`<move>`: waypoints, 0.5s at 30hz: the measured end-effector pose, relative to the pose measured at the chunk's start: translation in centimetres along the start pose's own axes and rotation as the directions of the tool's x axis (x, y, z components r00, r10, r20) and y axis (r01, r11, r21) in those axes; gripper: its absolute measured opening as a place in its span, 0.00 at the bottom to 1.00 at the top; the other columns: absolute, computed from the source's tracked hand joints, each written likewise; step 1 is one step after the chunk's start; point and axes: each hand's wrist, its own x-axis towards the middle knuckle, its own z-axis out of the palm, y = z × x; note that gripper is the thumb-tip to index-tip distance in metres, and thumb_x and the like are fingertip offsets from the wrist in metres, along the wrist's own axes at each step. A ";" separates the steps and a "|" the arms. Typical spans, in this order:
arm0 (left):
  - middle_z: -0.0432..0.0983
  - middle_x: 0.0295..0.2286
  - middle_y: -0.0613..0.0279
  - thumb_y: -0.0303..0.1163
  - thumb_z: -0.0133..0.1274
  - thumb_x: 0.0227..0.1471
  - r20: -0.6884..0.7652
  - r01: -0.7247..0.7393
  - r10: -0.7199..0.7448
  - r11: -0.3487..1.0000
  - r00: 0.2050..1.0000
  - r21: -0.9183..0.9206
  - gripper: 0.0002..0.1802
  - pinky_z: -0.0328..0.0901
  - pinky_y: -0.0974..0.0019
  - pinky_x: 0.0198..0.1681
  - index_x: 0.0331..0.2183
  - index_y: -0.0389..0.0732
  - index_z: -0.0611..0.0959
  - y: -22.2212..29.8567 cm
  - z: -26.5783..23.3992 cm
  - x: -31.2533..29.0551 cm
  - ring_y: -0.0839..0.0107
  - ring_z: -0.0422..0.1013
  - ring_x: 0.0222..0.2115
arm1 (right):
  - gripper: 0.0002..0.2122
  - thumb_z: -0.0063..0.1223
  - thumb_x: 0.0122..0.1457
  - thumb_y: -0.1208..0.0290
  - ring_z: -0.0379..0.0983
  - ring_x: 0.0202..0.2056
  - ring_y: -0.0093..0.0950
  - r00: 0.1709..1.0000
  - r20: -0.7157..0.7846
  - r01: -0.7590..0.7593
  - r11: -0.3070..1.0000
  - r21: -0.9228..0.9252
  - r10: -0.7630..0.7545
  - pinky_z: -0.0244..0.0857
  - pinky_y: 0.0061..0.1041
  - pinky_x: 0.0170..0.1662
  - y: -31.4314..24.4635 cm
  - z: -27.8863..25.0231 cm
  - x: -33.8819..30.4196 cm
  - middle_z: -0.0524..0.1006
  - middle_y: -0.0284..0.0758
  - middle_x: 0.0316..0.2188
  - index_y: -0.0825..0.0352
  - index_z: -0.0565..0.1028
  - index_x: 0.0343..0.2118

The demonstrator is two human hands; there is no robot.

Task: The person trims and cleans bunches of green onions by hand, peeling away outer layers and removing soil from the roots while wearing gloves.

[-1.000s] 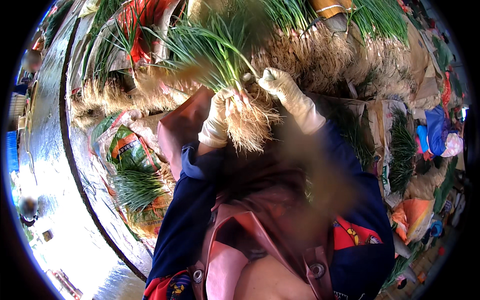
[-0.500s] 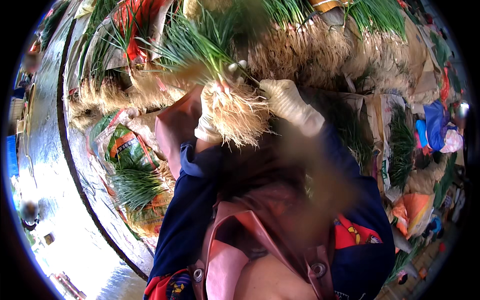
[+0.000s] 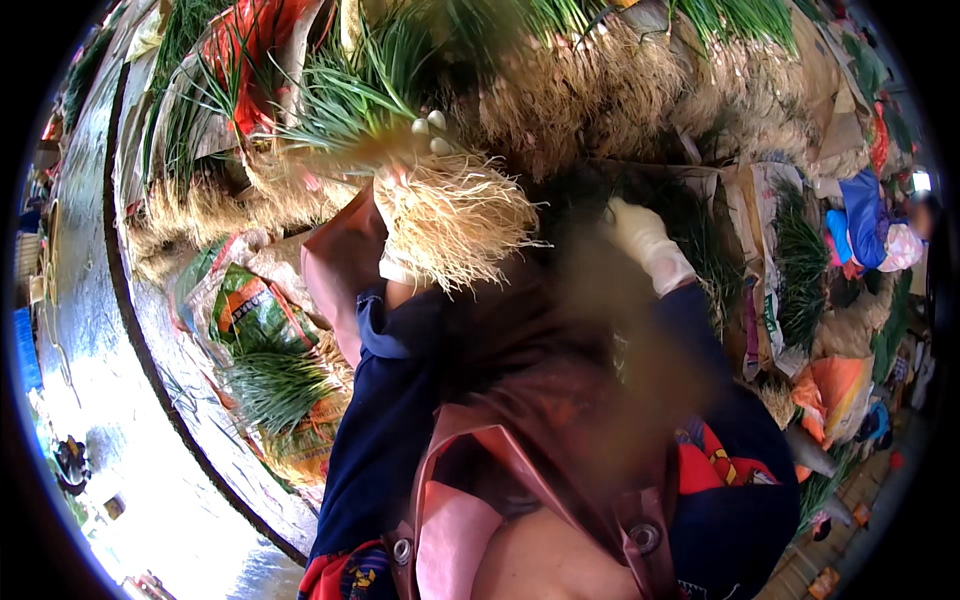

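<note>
A bunch of spring onions [image 3: 455, 215] is in my left hand [image 3: 402, 272], its pale stringy roots fanned toward me and its green leaves pointing away to the far left. The roots cover most of that gloved hand; only the cuff part shows. Several small white bulbs [image 3: 438, 145] stand out beside the stems. My right hand [image 3: 645, 240], in a cream glove, is apart from the bunch, by dark green leaves [image 3: 690, 215] to the right. A brown blur lies next to it, and its fingers are partly hidden.
Rows of rooted spring onions [image 3: 580, 95] lie along the far side. Printed sacks [image 3: 255, 310] with a green bunch [image 3: 280, 385] sit at the left, beside a wet, shiny floor [image 3: 130, 400]. Another green bunch [image 3: 798, 265] and an orange bag [image 3: 835, 390] lie at the right.
My right hand has left the bunch and moved right and down toward the dark leaves. The bunch stays in my left hand, shifted slightly left, its roots turned more toward me.
</note>
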 end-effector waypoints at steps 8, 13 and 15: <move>0.74 0.26 0.53 0.28 0.45 0.48 0.010 -0.003 0.003 1.000 1.000 0.007 0.13 0.69 0.61 0.37 0.36 0.32 0.74 -0.1 0.3 -0.3 0.62 0.71 0.34 | 0.21 0.55 0.52 0.58 0.71 0.40 0.23 0.859 -0.220 0.354 0.227 0.907 -0.463 0.64 0.20 0.45 -8.0 -6.8 1.7 0.76 0.35 0.35 0.69 0.69 0.43; 0.74 0.26 0.52 0.28 0.45 0.48 -0.034 -0.073 0.072 0.997 0.997 -0.030 0.11 0.70 0.61 0.36 0.34 0.32 0.74 -0.2 -2.1 -0.4 0.62 0.71 0.33 | 0.10 0.55 0.52 0.68 0.65 0.29 0.14 0.829 -0.197 0.304 0.126 0.944 -0.524 0.58 0.11 0.29 -12.7 -8.1 3.5 0.75 0.27 0.28 0.65 0.76 0.36; 0.74 0.26 0.52 0.28 0.45 0.48 -0.050 -0.105 0.101 0.992 0.994 -0.070 0.11 0.70 0.61 0.36 0.33 0.32 0.75 -0.4 -3.5 -0.8 0.62 0.71 0.33 | 0.10 0.53 0.54 0.65 0.65 0.25 0.15 0.875 -0.202 0.250 0.055 0.967 -0.439 0.56 0.12 0.24 -12.1 -7.9 4.9 0.77 0.28 0.32 0.63 0.77 0.37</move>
